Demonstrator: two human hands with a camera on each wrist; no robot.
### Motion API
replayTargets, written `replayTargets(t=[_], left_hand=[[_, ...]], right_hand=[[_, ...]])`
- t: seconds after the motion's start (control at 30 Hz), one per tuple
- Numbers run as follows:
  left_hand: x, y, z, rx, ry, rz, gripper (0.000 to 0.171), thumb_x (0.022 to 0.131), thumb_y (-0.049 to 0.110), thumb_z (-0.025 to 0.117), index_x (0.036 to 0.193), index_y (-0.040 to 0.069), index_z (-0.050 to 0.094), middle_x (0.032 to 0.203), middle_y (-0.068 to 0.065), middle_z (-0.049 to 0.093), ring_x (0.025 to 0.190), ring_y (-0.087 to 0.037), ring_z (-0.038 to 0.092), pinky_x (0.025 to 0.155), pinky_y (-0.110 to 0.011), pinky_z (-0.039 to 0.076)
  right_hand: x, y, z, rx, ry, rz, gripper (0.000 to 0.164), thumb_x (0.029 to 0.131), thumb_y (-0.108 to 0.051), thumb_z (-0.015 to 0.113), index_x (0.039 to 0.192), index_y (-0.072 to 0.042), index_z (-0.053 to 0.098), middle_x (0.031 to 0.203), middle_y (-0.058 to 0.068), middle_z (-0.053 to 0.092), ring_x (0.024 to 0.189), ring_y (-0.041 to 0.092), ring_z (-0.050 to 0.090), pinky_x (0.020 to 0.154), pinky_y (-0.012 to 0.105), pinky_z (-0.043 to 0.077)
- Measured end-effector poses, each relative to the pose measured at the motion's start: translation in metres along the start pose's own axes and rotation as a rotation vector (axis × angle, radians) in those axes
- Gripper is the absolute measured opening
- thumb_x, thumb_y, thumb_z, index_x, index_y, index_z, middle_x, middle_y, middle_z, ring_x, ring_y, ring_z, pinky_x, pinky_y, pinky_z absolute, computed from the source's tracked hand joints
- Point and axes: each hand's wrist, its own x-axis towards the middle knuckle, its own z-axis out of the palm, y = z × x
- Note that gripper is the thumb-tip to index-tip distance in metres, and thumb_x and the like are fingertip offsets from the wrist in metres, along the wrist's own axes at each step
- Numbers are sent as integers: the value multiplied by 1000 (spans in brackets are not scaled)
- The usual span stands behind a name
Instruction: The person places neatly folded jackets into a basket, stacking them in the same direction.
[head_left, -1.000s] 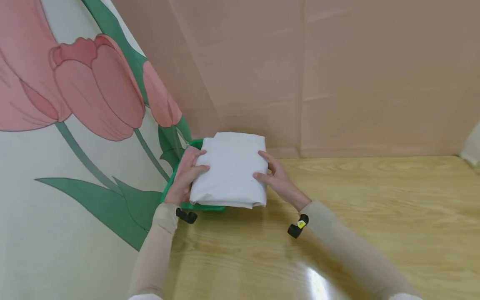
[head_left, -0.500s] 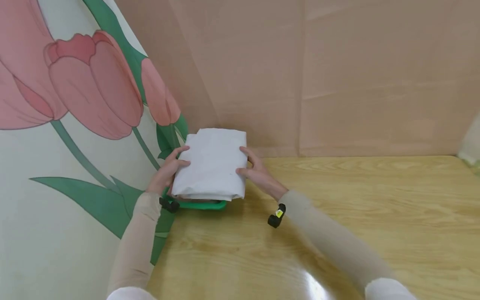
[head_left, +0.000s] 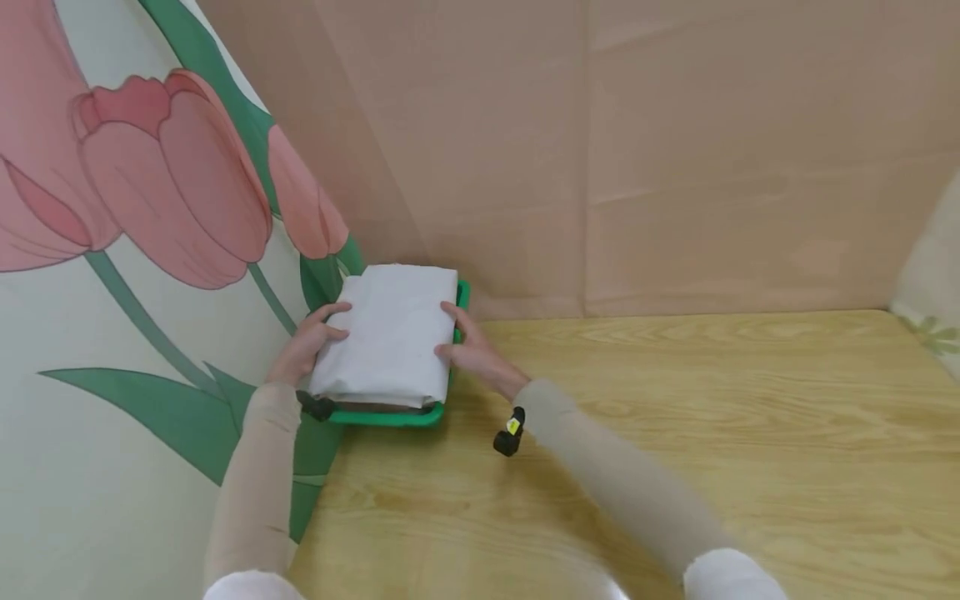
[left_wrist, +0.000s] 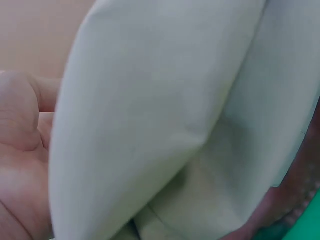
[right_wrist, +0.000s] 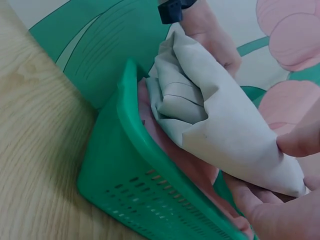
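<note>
A folded white cloth (head_left: 390, 333) lies over the green plastic basket (head_left: 386, 418) at the table's far left corner. My left hand (head_left: 306, 343) grips its left edge and my right hand (head_left: 480, 354) its right edge, thumbs on top. In the right wrist view, the right fingers reach under the cloth, which sits tilted at the basket's mouth. Pink cloth (right_wrist: 165, 147) lines the basket beneath it. The left wrist view is mostly filled by the white folds, with part of the left palm (left_wrist: 22, 165) beside them.
The basket stands on a wood-grain table (head_left: 675, 433), close against a wall with painted tulips (head_left: 180, 175) on the left. A brown covering (head_left: 712, 167) hangs along the back. Pale patterned material (head_left: 930, 275) shows at the right edge.
Both hands have carried the white cloth leftward, from partly past the basket's right side to over it. The basket's right rim is now visible; the grip looks the same.
</note>
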Motion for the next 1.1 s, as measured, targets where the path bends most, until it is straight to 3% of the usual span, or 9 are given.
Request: replayTargets(t=[0.3,0.53,0.63,0.9,1.1], left_hand=[[15,-12,-4,71,47,7,63,99,-3,54,161,5,44,178,-15,16,164,-35,9,133,-54,8],[19,-18,1,91,96,22,63,96,-4,56,158,2,47,175,-15,27,163,-35,15,133,-52,11],[16,-18,2,117,103,4,64,96,-3,56,159,4,46,176,-15,26,164,-36,15,133,-53,11],[11,-23,0,169,95,-37,64,98,1,52,161,6,43,177,-15,21,164,-37,11,133,-56,11],[12,-34,6,266,104,-36,62,100,11,50,161,11,43,176,-17,23,160,-37,22,130,-55,20]], right_hand=[[9,7,9,-43,17,55,81,103,-5,63,170,-32,26,180,9,9,158,38,31,107,51,55],[13,16,10,-93,48,84,80,102,-9,64,170,-31,27,179,10,15,162,37,22,122,59,38],[14,18,11,-103,41,73,80,102,-9,63,170,-28,26,180,10,15,164,35,17,127,59,30],[20,22,18,-99,-18,72,83,101,-3,58,172,-17,18,180,11,10,165,32,14,130,53,24],[22,23,23,-237,-16,59,79,102,-1,56,171,-7,19,178,17,17,164,34,18,131,52,22]])
